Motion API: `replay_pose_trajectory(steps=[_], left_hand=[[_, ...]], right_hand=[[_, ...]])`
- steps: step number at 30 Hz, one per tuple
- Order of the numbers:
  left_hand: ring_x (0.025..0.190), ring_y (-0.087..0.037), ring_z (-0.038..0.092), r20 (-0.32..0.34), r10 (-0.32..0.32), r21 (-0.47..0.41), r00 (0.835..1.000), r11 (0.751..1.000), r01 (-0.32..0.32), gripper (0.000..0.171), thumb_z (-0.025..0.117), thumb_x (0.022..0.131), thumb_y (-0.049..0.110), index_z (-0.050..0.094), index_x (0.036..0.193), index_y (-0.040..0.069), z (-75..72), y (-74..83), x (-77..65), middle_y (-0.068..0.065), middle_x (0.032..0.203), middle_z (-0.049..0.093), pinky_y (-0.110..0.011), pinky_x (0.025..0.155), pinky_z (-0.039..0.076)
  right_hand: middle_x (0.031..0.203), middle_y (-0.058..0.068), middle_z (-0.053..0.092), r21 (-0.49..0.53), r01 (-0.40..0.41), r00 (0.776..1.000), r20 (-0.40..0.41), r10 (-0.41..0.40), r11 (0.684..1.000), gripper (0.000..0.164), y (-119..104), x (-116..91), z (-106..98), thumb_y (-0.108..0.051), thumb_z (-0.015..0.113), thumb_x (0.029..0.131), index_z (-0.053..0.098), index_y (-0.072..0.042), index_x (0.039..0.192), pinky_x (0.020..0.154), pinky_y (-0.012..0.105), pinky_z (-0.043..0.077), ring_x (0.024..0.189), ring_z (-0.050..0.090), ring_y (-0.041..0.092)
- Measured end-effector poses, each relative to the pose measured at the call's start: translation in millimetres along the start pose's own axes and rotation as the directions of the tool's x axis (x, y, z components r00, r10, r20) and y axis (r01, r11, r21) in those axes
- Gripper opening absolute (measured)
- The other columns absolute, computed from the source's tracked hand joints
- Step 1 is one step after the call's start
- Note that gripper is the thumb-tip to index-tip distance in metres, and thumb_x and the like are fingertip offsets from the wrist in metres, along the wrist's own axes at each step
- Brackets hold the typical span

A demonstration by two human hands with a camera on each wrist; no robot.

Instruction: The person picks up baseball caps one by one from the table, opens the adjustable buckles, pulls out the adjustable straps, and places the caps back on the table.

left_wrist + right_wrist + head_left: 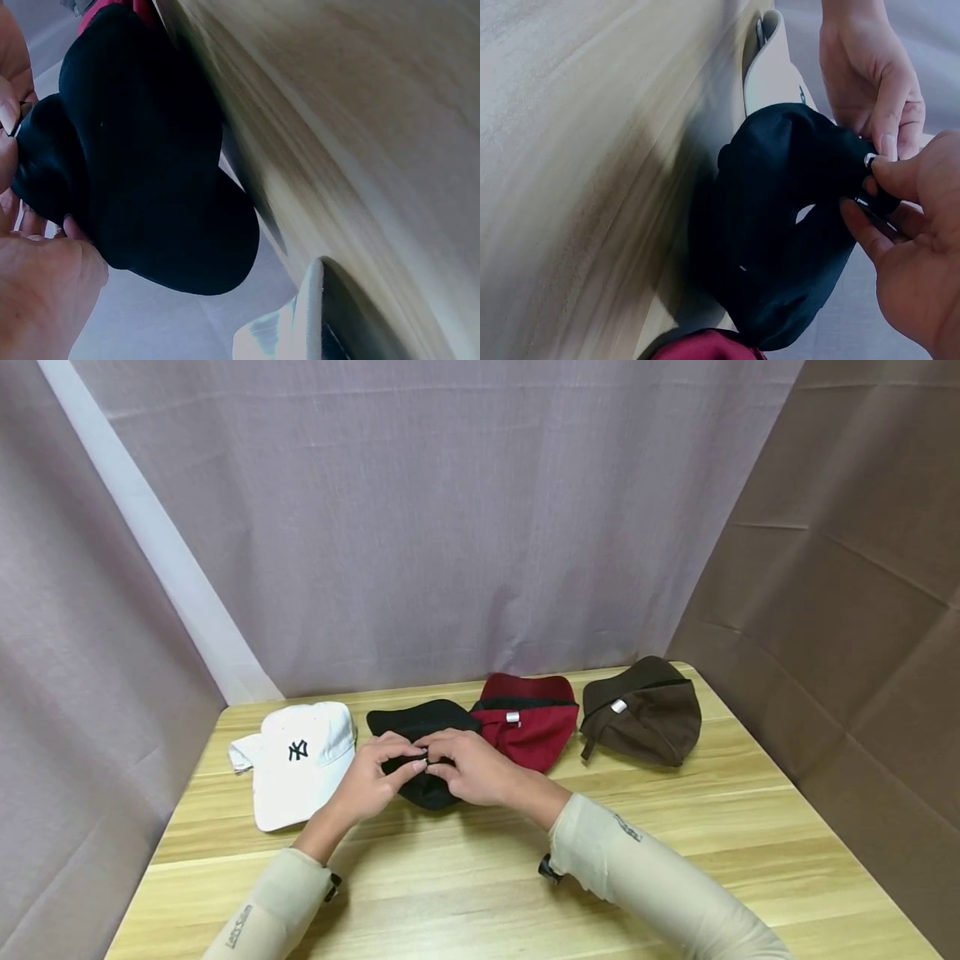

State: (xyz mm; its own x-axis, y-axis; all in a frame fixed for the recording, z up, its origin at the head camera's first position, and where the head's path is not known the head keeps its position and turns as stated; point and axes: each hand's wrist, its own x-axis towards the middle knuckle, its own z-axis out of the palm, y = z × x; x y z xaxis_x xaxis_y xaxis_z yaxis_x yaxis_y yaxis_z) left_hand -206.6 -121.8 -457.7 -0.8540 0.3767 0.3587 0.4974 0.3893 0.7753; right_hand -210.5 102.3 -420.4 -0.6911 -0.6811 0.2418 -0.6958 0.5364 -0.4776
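A black baseball cap (pixel 427 717) is between both hands, its brim pointing to the back of the table. My left hand (pixel 372 777) pinches the cap's back strap between thumb and fingers. Close against it, my right hand (pixel 474 768) pinches the strap from the other side, at a small metal buckle (pixel 869 159). In the right wrist view the cap's opening shows as a gap beneath the strap. The left wrist view shows the black crown and brim, with fingertips at the strap end.
Left of the black cap lies a white cap (pixel 303 760) with a dark emblem. To the right are a red cap (pixel 536 735), partly behind the right hand, and a brown cap (pixel 648 718). All are on a wooden table (pixel 450 893) with curtains (pixel 450 527) behind.
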Motion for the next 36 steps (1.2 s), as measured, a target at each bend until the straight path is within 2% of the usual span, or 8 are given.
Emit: replay_pose_trajectory(steps=[5,12,19,24,27,32,36], left_hand=[[0.114,-0.023,0.067,-0.001,0.01,-0.001,1.0,1.0,-0.01,0.015,0.076,0.1,0.019,0.084,0.113,0.015,-0.4,0.5,0.5,-0.003,0.117,0.079,-0.049,0.108,0.045],[0.113,-0.023,0.067,-0.002,-0.002,-0.001,1.0,1.0,0.002,0.016,0.076,0.1,0.017,0.083,0.113,0.013,-0.2,3.1,0.8,-0.004,0.116,0.078,-0.05,0.108,0.045],[0.113,-0.023,0.068,-0.004,0.007,0.018,1.0,1.0,-0.007,0.016,0.076,0.1,0.016,0.084,0.113,0.012,1.0,4.8,0.8,-0.003,0.115,0.079,-0.05,0.108,0.046],[0.112,-0.022,0.068,-0.011,0.031,0.053,0.999,0.998,-0.03,0.014,0.077,0.098,0.013,0.084,0.109,0.011,2.9,6.0,3.5,-0.003,0.112,0.079,-0.048,0.106,0.047],[0.111,-0.021,0.068,-0.015,0.035,0.073,0.999,0.997,-0.034,0.013,0.077,0.098,0.012,0.085,0.108,0.011,3.6,7.7,4.4,-0.003,0.111,0.079,-0.048,0.105,0.049],[0.11,-0.02,0.067,-0.013,0.04,0.075,0.999,0.996,-0.039,0.013,0.077,0.097,0.012,0.085,0.107,0.013,3.8,9.0,4.6,-0.002,0.11,0.079,-0.047,0.104,0.049],[0.11,-0.019,0.067,-0.008,0.034,0.071,0.999,0.997,-0.033,0.012,0.077,0.098,0.013,0.085,0.107,0.014,3.7,8.9,4.0,-0.001,0.11,0.079,-0.046,0.104,0.049]], right_hand=[[0.145,0.007,0.07,0.005,0.013,1.0,0.012,-0.013,1.0,0.013,2.6,-1.2,-1.5,-0.013,0.065,0.106,0.075,-0.013,0.097,0.11,0.041,0.055,0.138,0.064,0.024],[0.145,0.008,0.069,-0.034,0.023,1.0,0.012,-0.022,0.999,0.015,3.1,-1.1,0.2,-0.014,0.064,0.107,0.068,-0.011,0.093,0.113,0.043,0.053,0.138,0.064,0.026],[0.147,0.013,0.068,-0.132,-0.041,0.998,0.037,0.047,0.99,0.016,-6.0,-0.3,0.6,-0.02,0.065,0.107,0.072,-0.011,0.097,0.114,0.042,0.053,0.139,0.063,0.027],[0.141,0.013,0.07,-0.278,-0.054,0.997,0.041,0.069,0.959,0.025,-14.9,0.3,0.6,-0.027,0.065,0.108,0.075,-0.006,0.116,0.112,0.038,0.055,0.134,0.065,0.027],[0.138,0.013,0.071,-0.312,-0.046,0.998,0.03,0.058,0.949,0.03,-15.6,0.8,1.4,-0.028,0.065,0.108,0.073,-0.004,0.125,0.11,0.037,0.056,0.13,0.066,0.027],[0.134,0.011,0.072,-0.231,-0.021,1.0,-0.002,0.021,0.973,0.017,-8.1,-0.2,3.7,-0.024,0.067,0.107,0.073,-0.008,0.104,0.108,0.037,0.057,0.127,0.067,0.027],[0.133,0.01,0.073,-0.165,-0.008,1.0,-0.021,0.005,0.986,0.019,-6.2,-1.8,3.8,-0.022,0.068,0.106,0.07,-0.011,0.091,0.106,0.038,0.058,0.127,0.068,0.027]])
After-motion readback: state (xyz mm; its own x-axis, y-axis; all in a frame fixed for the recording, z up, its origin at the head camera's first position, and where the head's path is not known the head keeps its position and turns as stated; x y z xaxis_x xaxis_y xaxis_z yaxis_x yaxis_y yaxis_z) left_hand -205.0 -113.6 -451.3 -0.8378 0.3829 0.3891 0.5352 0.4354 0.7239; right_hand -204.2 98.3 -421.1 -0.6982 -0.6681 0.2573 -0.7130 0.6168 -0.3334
